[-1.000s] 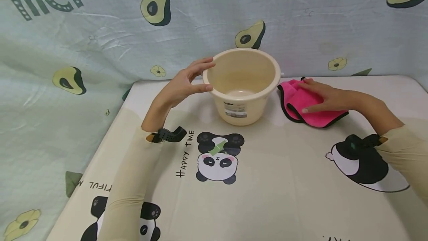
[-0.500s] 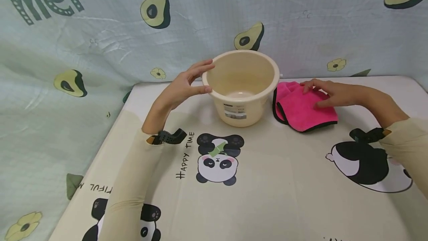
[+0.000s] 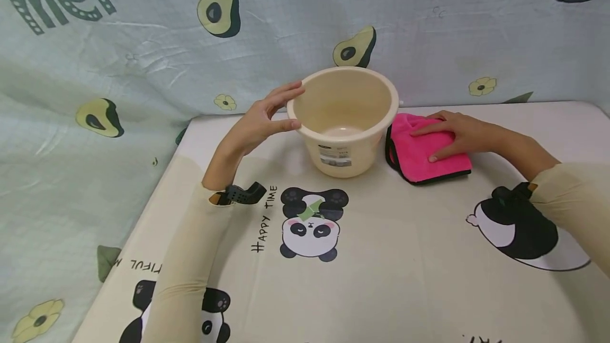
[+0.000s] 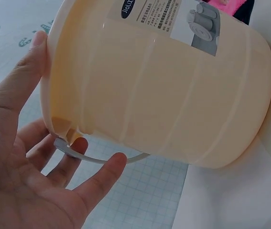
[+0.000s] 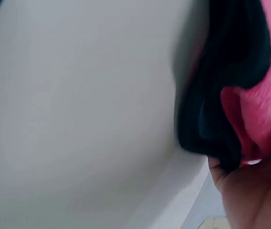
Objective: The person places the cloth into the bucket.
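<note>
A cream plastic bucket [image 3: 343,155] stands upright near the table's back edge, with a printed label on its front. At its left side my left hand [image 3: 257,123] touches the rim, thumb and fingers spread along it. In the left wrist view the thumb lies along the rim and some fingers are near the thin handle [image 4: 97,161]. To the bucket's right lies a folded pink cloth [image 3: 414,160] with black edging. My right hand [image 3: 459,134] rests on top of it, fingers fairly straight. Much of the right hand is outside the right wrist view.
The pale table [image 3: 381,258] carries panda prints and lettering. Behind and to the left hangs a light curtain [image 3: 286,9] printed with avocados and flowers. A dark device is strapped at each wrist.
My right hand has shifted left, and the cloth has slid left towards the bucket and become flatter and neater. The fingers now lie straighter on it. Left hand and bucket have stayed put.
</note>
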`<state>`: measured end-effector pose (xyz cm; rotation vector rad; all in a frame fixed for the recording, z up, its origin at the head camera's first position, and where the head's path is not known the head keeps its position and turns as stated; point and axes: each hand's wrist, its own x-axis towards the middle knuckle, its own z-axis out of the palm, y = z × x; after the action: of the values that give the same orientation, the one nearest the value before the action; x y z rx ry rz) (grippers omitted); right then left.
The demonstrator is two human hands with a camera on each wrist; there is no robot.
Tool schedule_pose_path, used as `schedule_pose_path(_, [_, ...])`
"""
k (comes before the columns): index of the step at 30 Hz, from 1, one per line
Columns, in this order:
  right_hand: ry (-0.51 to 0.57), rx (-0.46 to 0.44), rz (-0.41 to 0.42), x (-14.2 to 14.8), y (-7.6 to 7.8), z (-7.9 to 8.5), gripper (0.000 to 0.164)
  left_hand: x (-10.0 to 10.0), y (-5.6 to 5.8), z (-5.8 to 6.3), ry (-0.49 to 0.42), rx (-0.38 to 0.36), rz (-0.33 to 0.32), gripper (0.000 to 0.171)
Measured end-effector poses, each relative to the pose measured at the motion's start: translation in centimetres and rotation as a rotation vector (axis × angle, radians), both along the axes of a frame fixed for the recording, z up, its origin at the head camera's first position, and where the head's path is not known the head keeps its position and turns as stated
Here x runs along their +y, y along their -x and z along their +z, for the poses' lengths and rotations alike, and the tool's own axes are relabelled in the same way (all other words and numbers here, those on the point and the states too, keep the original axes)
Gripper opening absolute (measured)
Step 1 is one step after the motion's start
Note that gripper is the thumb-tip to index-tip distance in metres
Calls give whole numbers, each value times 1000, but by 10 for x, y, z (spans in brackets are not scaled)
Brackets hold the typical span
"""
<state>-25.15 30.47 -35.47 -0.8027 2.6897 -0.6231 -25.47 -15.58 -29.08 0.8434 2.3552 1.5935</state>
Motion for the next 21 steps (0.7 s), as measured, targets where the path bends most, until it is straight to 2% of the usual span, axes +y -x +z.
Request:
schedule_pose_path(5, [-3,98,-55,-17,-3,0,68,-4,0,0,2,4,11,70])
schedule_pose_path(9, [14,106,-159,-23,-16,6,65,-4,0,-3,2,7,7,71])
schedule_pose_path(13, [37,116,-277,-23,-29,19,68,-2,0,-5,-21,14,10,72])
schedule_pose_path(21, [58,192,-402,-14,-45,47,68,1,-2,-5,-55,22,8,77])
